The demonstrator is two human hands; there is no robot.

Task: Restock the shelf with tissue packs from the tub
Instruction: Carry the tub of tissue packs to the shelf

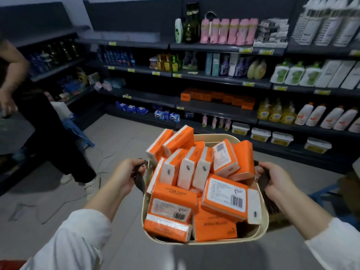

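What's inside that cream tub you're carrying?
The tub is heaped with orange tissue packs, some flat, some on end, two poking above the far rim. The tub's bottom and any packs lower down are covered.

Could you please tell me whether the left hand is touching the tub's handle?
Touching. The head view shows the left hand curled round the dark handle of the tub.

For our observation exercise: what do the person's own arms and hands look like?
White long sleeves cover both arms, left sleeve and right sleeve, stopping short of the wrists. The left hand and right hand are bare: no gloves or watch visible.
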